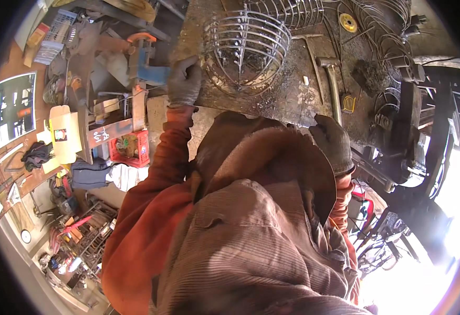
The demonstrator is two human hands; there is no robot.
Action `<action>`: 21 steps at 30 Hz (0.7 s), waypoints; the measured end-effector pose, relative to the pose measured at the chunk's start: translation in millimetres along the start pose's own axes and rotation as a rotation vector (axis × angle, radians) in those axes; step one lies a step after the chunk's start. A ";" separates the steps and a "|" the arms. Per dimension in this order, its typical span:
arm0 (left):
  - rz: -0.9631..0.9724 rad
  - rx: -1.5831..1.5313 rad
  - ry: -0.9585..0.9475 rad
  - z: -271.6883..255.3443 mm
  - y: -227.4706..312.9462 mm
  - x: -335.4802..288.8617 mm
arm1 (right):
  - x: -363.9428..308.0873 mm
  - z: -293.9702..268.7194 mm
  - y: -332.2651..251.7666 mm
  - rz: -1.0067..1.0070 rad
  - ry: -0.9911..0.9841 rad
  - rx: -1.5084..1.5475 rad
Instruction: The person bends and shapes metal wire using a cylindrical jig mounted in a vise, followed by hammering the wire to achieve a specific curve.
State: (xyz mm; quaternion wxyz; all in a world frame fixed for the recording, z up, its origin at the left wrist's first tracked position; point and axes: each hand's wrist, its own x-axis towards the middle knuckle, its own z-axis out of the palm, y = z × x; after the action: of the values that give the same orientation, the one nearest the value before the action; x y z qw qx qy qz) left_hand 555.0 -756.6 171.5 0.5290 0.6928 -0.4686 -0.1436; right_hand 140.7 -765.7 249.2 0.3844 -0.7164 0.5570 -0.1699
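Rod cage (247, 46): seen at upper middle, set on the dark workbench (293, 97).
Left hand (184, 83): gloved, placed just left of the cage; fingers curled, but whether anything is gripped cannot be told.
Right hand (332, 144): gloved, placed right of centre, near the hammer (334, 92); its grip cannot be made out.
Writing: white marks are seen on a rusty beam (121, 129), print on a yellowish carton (71, 146), both at left.
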 end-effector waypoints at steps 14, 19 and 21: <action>0.147 0.282 -0.076 -5.5 -35.5 9.5 | 2.3 -51.1 22.9 0.198 0.273 -0.036; 0.112 0.202 -0.071 -0.3 -24.5 10.5 | -2.0 -54.5 33.8 0.137 0.324 -0.117; 0.091 0.193 -0.061 -0.7 -17.6 7.4 | -1.2 -51.4 35.8 0.169 0.314 -0.090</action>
State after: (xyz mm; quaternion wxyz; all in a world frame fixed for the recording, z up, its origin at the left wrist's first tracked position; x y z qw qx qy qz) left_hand 568.0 -762.0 158.7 0.4513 0.7140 -0.5269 -0.0946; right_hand 81.9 -786.2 256.1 0.2731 -0.6479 0.6756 -0.2218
